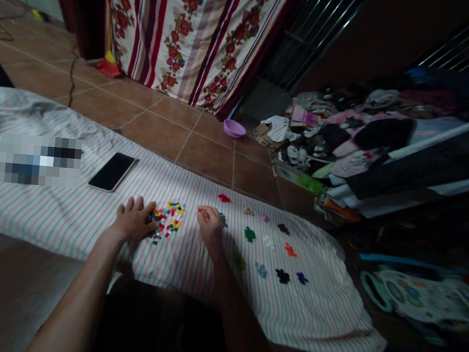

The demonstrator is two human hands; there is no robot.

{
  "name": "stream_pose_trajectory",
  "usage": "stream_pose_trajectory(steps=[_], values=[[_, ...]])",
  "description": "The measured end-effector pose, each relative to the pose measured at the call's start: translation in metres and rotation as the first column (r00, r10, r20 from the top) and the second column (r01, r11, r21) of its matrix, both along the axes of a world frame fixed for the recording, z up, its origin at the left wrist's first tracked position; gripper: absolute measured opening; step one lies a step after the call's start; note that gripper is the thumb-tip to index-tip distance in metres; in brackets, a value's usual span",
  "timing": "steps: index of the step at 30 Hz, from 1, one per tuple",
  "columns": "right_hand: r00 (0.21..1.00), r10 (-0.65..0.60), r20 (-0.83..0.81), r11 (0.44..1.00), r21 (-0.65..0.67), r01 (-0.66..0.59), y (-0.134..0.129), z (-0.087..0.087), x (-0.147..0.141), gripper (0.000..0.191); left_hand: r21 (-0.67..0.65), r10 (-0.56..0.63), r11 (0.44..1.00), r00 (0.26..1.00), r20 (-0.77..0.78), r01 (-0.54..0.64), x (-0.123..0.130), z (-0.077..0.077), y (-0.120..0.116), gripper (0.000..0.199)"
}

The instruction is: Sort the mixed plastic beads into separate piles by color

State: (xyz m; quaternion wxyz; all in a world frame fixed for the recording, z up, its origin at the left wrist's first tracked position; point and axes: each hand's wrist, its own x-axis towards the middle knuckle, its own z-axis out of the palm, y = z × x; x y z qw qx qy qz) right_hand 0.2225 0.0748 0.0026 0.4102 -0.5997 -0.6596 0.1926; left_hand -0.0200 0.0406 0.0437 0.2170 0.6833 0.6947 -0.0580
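A loose pile of small mixed-colour pieces (169, 219) lies on the striped cloth. My left hand (132, 219) rests at the pile's left edge, fingers spread, its thumb side touching the pieces. Right of the pile, my right hand (210, 226) is closed in a pinch on a small red piece (199, 210). Small single-colour heaps are spread beyond it, among them a red heap (224, 198), a green heap (249, 234), a white heap (269, 242), an orange heap (290, 250) and a black heap (282, 276). A grey-blue heap (223, 219) is partly hidden behind my right hand.
The striped cloth (312, 314) covers a long low surface. A phone (113, 172) lies on it to the left. On the tiled floor beyond are a purple basin (234, 129) and a red broom (109, 67). Clothes (345, 131) are heaped at the right.
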Motion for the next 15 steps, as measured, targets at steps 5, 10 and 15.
stream_pose_trajectory(steps=[5,10,15], values=[[0.993,-0.097,0.061,0.995,-0.012,0.098,0.013,0.003,0.024,0.024,0.036,-0.030,0.999,0.999,-0.014,0.030,-0.001,0.003,0.000,0.064],[0.970,-0.213,0.120,0.977,-0.006,0.215,0.029,0.003,0.047,0.025,0.077,-0.079,0.994,0.997,0.017,0.078,-0.004,0.005,0.001,0.050],[0.946,-0.299,0.123,0.951,-0.046,0.306,0.046,0.002,0.068,0.019,0.092,-0.105,0.991,0.993,0.052,0.099,-0.008,-0.001,0.004,0.046]])
